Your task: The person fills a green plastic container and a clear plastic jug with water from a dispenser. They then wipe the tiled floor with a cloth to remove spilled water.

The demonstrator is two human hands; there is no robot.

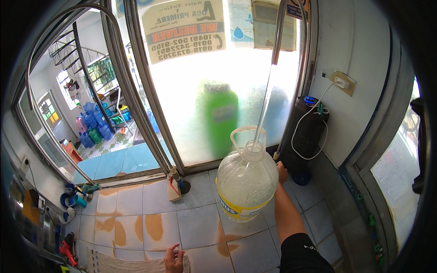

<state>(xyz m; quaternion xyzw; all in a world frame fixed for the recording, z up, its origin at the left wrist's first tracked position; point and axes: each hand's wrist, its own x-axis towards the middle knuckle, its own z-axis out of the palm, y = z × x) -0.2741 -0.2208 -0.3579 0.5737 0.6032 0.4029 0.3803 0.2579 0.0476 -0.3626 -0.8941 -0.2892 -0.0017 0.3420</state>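
A large clear plastic jug (247,181) with a yellow label and a pale loop handle stands upright on the tiled counter (198,218). From a curved metal spout (279,37), a clear stream of water (264,105) runs down into its uncapped mouth. The water inside looks churned. My right hand (282,172) reaches past the jug's right side, near the fitting (276,156) at the base of a metal pipe. The jug partly covers its fingers, and its grip is hidden. My left hand (174,258) is low in view over a cloth (136,264), fingers apart, holding nothing.
A valve with a red lever (172,184) rises by the window frame. At right stands a dark container (309,133), draped with a white cord (298,129). A red heat gun (68,248) lies lower left; blue cups (79,201) sit at left. Several water jugs (92,123) show beyond the opening.
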